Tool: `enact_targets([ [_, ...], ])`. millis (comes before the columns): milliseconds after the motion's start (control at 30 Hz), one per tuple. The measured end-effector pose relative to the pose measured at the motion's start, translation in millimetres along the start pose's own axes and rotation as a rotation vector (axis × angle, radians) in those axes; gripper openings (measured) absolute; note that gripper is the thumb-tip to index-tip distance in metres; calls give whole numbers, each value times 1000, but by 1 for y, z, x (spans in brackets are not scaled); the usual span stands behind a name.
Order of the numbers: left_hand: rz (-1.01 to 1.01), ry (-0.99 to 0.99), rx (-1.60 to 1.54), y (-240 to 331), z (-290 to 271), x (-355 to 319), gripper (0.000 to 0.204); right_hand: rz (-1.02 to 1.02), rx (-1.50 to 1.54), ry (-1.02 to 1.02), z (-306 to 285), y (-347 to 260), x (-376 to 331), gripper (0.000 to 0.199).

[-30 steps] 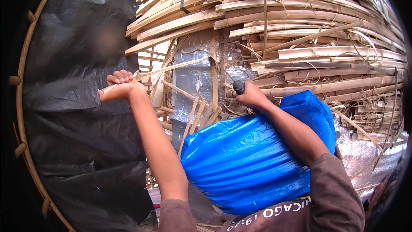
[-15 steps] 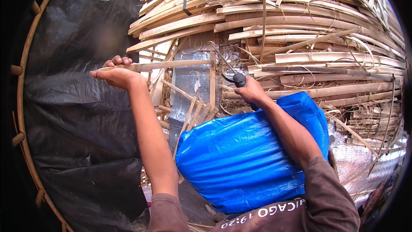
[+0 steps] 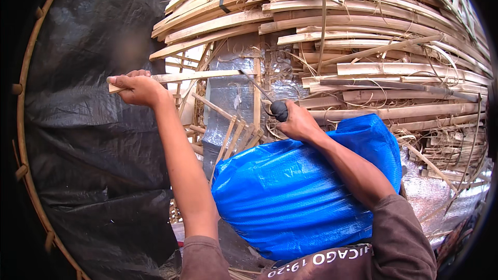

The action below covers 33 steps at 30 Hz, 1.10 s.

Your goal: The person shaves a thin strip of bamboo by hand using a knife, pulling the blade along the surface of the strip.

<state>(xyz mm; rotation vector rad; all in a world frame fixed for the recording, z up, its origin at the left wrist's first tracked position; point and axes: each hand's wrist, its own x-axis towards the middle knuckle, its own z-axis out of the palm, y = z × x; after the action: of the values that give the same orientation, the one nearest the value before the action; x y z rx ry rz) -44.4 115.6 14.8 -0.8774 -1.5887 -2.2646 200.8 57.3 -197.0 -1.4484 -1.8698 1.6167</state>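
Note:
My left hand (image 3: 137,87) is closed around one end of a flat bamboo strip (image 3: 194,75), which points to the right across the middle of the view. In my right hand (image 3: 300,121) is a knife (image 3: 261,89) with a thin blade and a dark wrapped handle. Its tip meets or overlaps the far end of the strip; whether it touches, I cannot tell. A curled dark piece hangs beside the handle. Below my right forearm, blue plastic sheeting (image 3: 290,192) lies over my lap.
Split bamboo lengths (image 3: 373,67) are piled at the back and right. Black plastic sheeting (image 3: 93,140) hangs on the left, edged by a bamboo pole (image 3: 23,119). Short upright slats (image 3: 236,137) stand just past the blue sheeting. Silvery sheeting (image 3: 425,197) lies at the right.
The knife and my right hand have moved left, bringing the blade tip to the strip's far end. My left hand has turned over, and the strip shows a paler face.

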Motion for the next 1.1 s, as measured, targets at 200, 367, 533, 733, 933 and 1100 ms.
enact_targets([
  [200,10,44,18,0,-6,-1,43,80,-6,66,4,19,11,46],
  [367,17,96,32,4,-10,-3,46,-2,15,12,-10,2,4,43],
  [533,22,94,75,4,-15,-4,46,-24,-36,25,5,6,8,41],
  [733,62,87,60,0,-14,-6,49,49,-32,14,-9,7,7,47],
  [933,-28,68,80,-9,-35,6,38,-33,6,48,0,11,2,41],
  [1100,-31,143,106,-9,-35,0,38,67,22,41,-7,13,4,42],
])
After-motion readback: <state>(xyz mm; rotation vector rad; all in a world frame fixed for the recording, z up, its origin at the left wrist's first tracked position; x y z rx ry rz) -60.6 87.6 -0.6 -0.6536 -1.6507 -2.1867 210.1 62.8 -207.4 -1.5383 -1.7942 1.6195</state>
